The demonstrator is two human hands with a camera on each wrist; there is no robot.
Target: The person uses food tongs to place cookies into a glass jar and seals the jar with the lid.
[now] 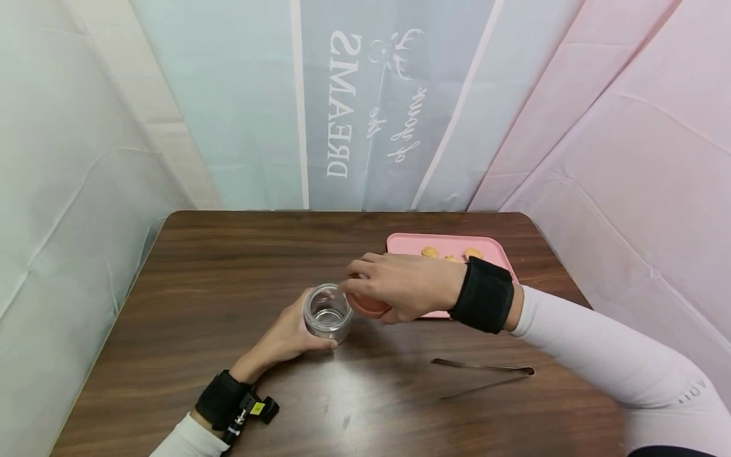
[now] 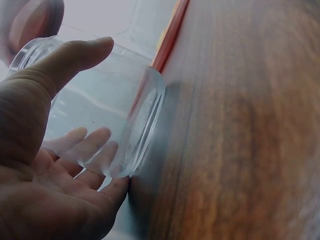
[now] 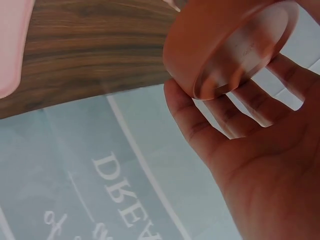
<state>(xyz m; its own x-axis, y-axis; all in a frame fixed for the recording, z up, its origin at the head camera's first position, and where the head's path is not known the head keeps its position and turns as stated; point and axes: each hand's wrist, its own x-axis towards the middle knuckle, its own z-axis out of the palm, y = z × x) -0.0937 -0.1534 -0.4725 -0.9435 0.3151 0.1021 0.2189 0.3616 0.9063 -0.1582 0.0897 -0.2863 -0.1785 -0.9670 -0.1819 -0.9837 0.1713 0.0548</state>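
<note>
A clear glass jar (image 1: 329,331) stands upright on the wooden table, its mouth uncovered. My left hand (image 1: 288,335) grips it from the left, with the thumb on the near side; the left wrist view shows fingers behind the glass (image 2: 90,112). Just right of the jar's rim, my right hand (image 1: 412,287) holds a round reddish-brown lid (image 1: 368,306) up off the table. The right wrist view shows fingers curled round the side of the lid (image 3: 200,45). Lid and jar look close together; whether they touch, I cannot tell.
Behind my right forearm lies a pink tray (image 1: 408,242) with several golden swirled cookies (image 1: 430,252), partly hidden by that arm. Metal tongs (image 1: 485,367) lie spread on the table (image 1: 240,266) at the near right. Fabric hangs around the table's back and sides.
</note>
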